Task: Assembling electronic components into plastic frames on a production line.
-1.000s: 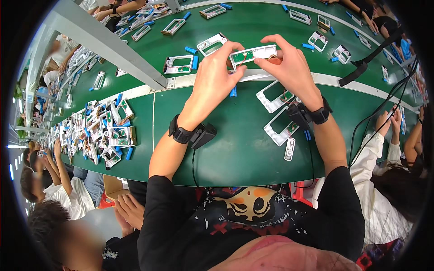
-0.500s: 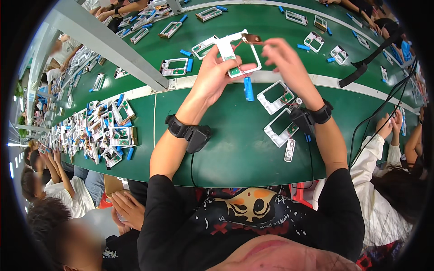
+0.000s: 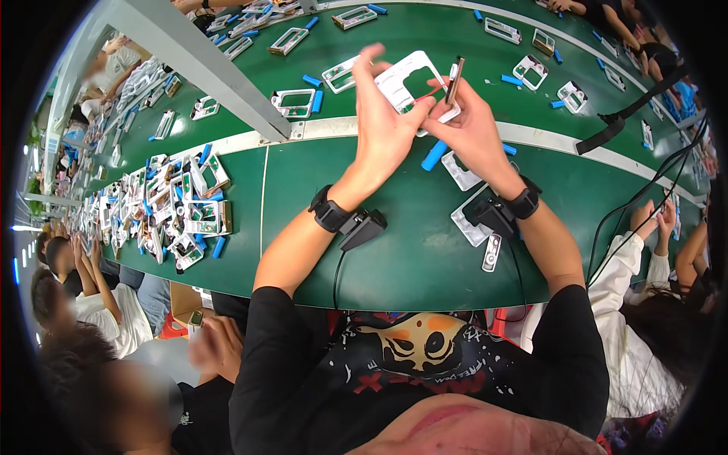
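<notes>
A white plastic frame [image 3: 410, 78] with a large rectangular opening is held up above the table's far rail. My left hand [image 3: 379, 125] grips its lower left, thumb on the frame and other fingers stretched up along its side. At the lower right corner my right hand [image 3: 472, 135] pinches the same frame. A thin brown plate [image 3: 455, 80] stands on edge by the right fingers. Below the hands hangs a blue cylindrical battery [image 3: 434, 155]; its wires are mostly hidden. Two more white frames [image 3: 467, 221] lie under and beside my right wrist, partly covered.
On the left lies a heap of white frames with blue batteries [image 3: 186, 201]. A small white oblong part [image 3: 491, 252] sits near my right forearm. Beyond the metal rail [image 3: 326, 129], more frames lie on the green belt [image 3: 250, 83]. A grey post [image 3: 205, 68] slants at left. Co-workers sit on both sides.
My right hand has come in from the right to grip the frame. The frame has turned and tilted; the brown plate now stands on edge. My left hand has shifted right.
</notes>
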The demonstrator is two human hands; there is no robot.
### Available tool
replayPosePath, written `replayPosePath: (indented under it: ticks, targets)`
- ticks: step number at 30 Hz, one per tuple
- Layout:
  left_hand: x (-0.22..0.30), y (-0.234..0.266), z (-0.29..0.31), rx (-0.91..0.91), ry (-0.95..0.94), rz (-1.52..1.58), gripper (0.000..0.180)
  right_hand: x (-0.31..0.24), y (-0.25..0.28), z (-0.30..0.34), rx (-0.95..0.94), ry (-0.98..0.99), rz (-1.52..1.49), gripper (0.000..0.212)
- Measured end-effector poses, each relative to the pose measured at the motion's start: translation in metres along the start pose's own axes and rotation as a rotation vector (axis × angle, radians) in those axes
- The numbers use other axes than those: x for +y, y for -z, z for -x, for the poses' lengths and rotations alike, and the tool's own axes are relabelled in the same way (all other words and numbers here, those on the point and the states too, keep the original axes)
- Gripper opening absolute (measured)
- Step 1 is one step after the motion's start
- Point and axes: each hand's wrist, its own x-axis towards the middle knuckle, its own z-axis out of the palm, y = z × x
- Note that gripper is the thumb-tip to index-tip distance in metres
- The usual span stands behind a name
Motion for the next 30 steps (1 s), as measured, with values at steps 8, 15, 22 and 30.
replayPosePath:
  ticks: [8, 15, 22, 30]
  targets:
    - [-0.013, 0.031, -0.028, -0.196, -0.23, -0.324, 0.045, -0.024, 0.012, 0.004, -0.077, -0.008, 0.288, 0.039]
    - [0.004, 0.03, -0.028, -0.179, -0.216, -0.111, 0.05, -0.01, 0.012, 0.003, 0.024, -0.044, -0.21, 0.028]
    - [0.022, 0.037, -0.032, -0.342, -0.437, -0.37, 0.053, -0.027, 0.014, 0.001, 0.074, -0.059, -0.309, 0.037]
    - [0.021, 0.032, -0.023, -0.466, -0.705, -0.459, 0.036, -0.028, 0.013, 0.009, 0.168, 0.207, -0.061, 0.048]
